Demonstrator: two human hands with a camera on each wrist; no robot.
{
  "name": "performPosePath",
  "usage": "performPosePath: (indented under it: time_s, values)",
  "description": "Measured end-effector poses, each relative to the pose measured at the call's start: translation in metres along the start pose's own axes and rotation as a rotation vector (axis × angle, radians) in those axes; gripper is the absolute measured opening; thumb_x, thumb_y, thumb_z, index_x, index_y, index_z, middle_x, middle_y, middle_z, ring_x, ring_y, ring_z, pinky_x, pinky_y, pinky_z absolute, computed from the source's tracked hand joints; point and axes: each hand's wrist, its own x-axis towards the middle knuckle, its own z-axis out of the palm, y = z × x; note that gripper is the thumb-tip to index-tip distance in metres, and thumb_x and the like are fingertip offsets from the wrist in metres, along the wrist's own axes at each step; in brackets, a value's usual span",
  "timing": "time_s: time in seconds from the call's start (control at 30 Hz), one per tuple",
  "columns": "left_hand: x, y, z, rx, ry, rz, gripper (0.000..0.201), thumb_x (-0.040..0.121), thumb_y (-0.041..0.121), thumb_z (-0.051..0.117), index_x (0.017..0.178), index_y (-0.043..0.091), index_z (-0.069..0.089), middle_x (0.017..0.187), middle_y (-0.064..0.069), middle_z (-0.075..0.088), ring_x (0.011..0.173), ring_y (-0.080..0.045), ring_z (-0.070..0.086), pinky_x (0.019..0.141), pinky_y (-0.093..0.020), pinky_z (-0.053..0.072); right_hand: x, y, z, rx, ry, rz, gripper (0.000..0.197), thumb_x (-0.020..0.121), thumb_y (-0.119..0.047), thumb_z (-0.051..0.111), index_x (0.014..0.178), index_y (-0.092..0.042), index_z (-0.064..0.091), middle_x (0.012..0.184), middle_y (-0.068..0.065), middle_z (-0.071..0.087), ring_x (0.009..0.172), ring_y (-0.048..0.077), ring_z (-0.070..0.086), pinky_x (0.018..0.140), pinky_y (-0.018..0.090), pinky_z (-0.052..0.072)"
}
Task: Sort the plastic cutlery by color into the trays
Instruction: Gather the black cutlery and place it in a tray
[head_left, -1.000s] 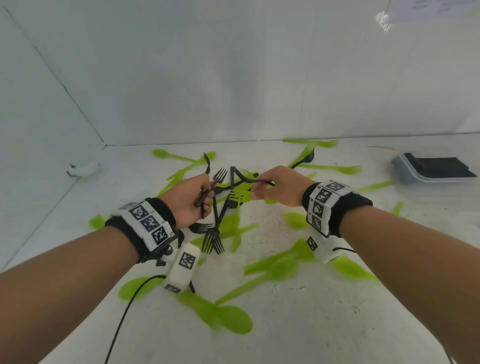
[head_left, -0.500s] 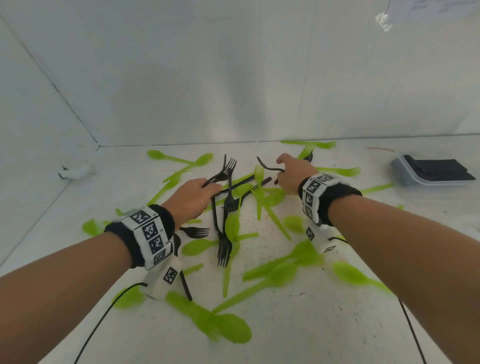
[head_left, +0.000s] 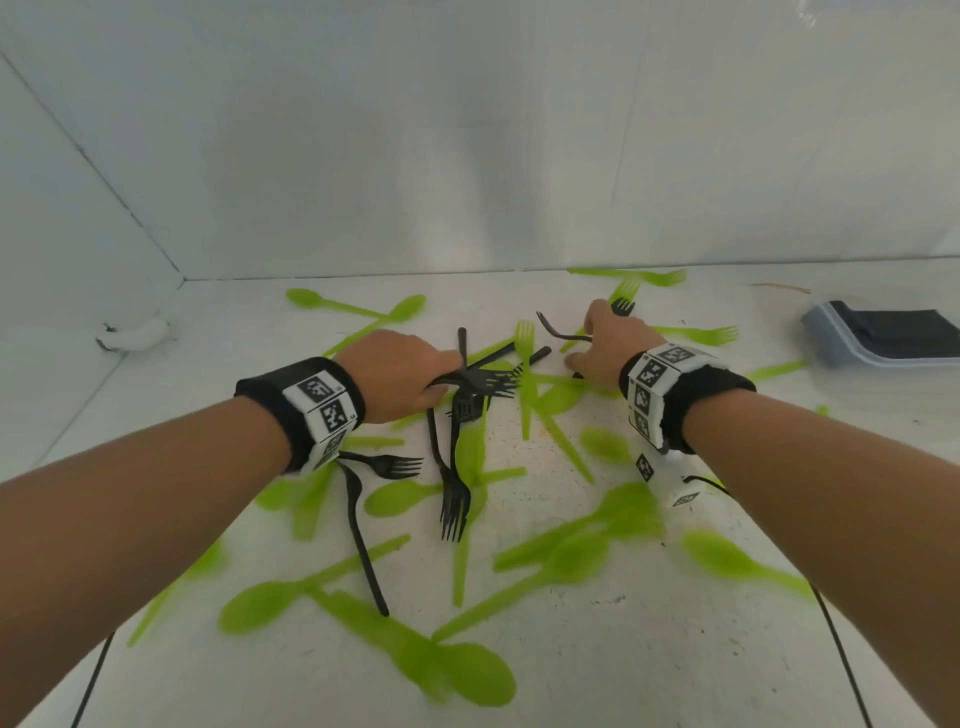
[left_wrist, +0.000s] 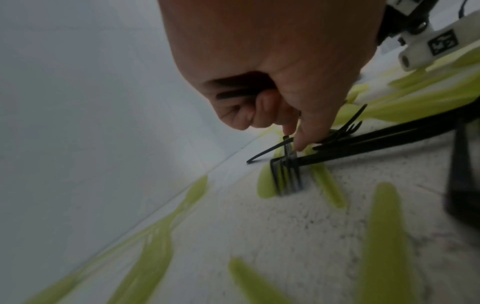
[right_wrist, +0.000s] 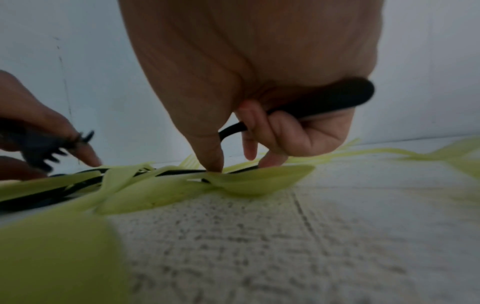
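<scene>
We find the cutlery scattered across the tabletop (head_left: 571, 675). The left hand (head_left: 400, 371) sits at 11 o'clock of centre, holding a bundle of forks (head_left: 470, 384) that extends toward 3 o'clock. The right hand (head_left: 605, 345) sits at 1 o'clock, holding one bent fork (head_left: 558, 330) that projects toward 9 o'clock. The tray (head_left: 878, 338) rests at 2 o'clock, well apart from both hands. Two loose forks (head_left: 452, 488) lie at centre, between the forearms.
</scene>
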Motion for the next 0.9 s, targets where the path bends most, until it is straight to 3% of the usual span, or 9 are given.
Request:
performPosePath:
  time_s: [0.13, 0.23, 0.33, 0.4, 0.5, 0.6, 0.7, 0.77, 0.9]
  values:
    - [0.022, 0.006, 0.001, 0.053, -0.15, 0.048, 0.043, 0.101, 0.026, 0.045, 0.143, 0.035, 0.047, 0.107, -0.005, 0.066, 0.091, -0.026, 0.063, 0.069, -0.031, 0.04, 0.002, -0.001, 0.001, -0.069, -0.024, -0.015, 0.028, 0.092, -0.035, 0.06, 0.111, -0.015, 0.054, 0.104, 0.009, 0.061, 0.084, 0.025, 0.059, 0.065, 0.032, 0.047]
    - [0.029, 0.008, 0.002, 0.095, -0.114, 0.08, 0.024, 0.103, 0.026, 0.043, 0.122, 0.028, 0.059, 0.098, 0.0, 0.064, 0.084, -0.023, 0.06, 0.069, -0.033, 0.048, -0.001, -0.006, 0.002, -0.025, -0.01, 0.004, 0.022, 0.091, -0.022, 0.059, 0.11, -0.012, 0.055, 0.103, 0.009, 0.062, 0.079, 0.023, 0.058, 0.065, 0.031, 0.047]
    - [0.027, 0.006, 0.004, 0.141, -0.109, 0.141, 0.02, 0.106, 0.025, 0.042, 0.116, 0.023, 0.059, 0.098, 0.0, 0.064, 0.082, -0.024, 0.06, 0.067, -0.035, 0.047, -0.006, -0.01, 0.005, 0.078, 0.026, 0.008, 0.039, 0.088, -0.019, 0.064, 0.118, -0.01, 0.041, 0.096, 0.008, 0.061, 0.078, 0.025, 0.06, 0.061, 0.032, 0.047]
    - [0.022, 0.005, 0.002, 0.126, -0.006, 0.206, 0.016, 0.103, 0.023, 0.05, 0.114, 0.019, 0.062, 0.093, -0.004, 0.062, 0.075, -0.029, 0.061, 0.059, -0.034, 0.037, -0.01, -0.016, 0.004, 0.132, 0.068, 0.004, 0.043, 0.088, -0.021, 0.064, 0.12, -0.011, 0.037, 0.094, 0.006, 0.058, 0.079, 0.027, 0.059, 0.06, 0.033, 0.045]
    - [0.009, -0.003, -0.008, 0.192, 0.176, 0.301, 0.012, 0.085, 0.012, 0.075, 0.094, 0.011, 0.068, 0.074, -0.007, 0.053, 0.05, -0.029, 0.047, 0.051, -0.029, 0.023, -0.014, -0.028, -0.002, 0.174, 0.088, -0.005, 0.032, 0.092, -0.028, 0.056, 0.118, -0.011, 0.048, 0.105, 0.008, 0.059, 0.089, 0.029, 0.057, 0.071, 0.035, 0.044]
    - [-0.01, -0.011, -0.017, 0.243, 0.258, 0.259, 0.01, 0.085, 0.008, 0.072, 0.087, 0.009, 0.063, 0.078, -0.009, 0.047, 0.055, -0.023, 0.033, 0.051, -0.032, 0.027, -0.021, -0.045, -0.005, 0.277, 0.1, -0.015, 0.026, 0.096, -0.033, 0.048, 0.113, -0.012, 0.05, 0.105, 0.008, 0.06, 0.091, 0.031, 0.057, 0.075, 0.037, 0.044]
    - [-0.039, -0.02, -0.016, 0.319, 0.246, 0.196, 0.014, 0.083, 0.001, 0.063, 0.093, 0.01, 0.059, 0.093, -0.01, 0.052, 0.073, -0.027, 0.043, 0.065, -0.039, 0.04, -0.031, -0.066, -0.002, 0.322, 0.071, -0.091, 0.024, 0.099, -0.034, 0.042, 0.107, -0.013, 0.049, 0.102, 0.008, 0.06, 0.089, 0.031, 0.057, 0.072, 0.036, 0.041]
    - [-0.06, -0.027, -0.011, 0.274, 0.18, 0.143, 0.021, 0.083, -0.001, 0.061, 0.1, 0.011, 0.057, 0.095, -0.01, 0.055, 0.078, -0.03, 0.05, 0.07, -0.043, 0.046, -0.038, -0.081, 0.002, 0.311, 0.044, -0.16, 0.022, 0.1, -0.035, 0.041, 0.101, -0.014, 0.049, 0.1, 0.008, 0.06, 0.088, 0.03, 0.057, 0.071, 0.035, 0.04]
    - [-0.108, -0.024, -0.008, 0.006, 0.034, -0.118, 0.021, 0.097, 0.008, 0.048, 0.116, 0.016, 0.046, 0.099, -0.003, 0.053, 0.07, -0.028, 0.052, 0.063, -0.042, 0.044, -0.053, -0.113, 0.014, 0.177, -0.057, -0.354, 0.021, 0.099, -0.032, 0.041, 0.088, -0.016, 0.049, 0.094, 0.006, 0.054, 0.085, 0.029, 0.056, 0.069, 0.035, 0.039]
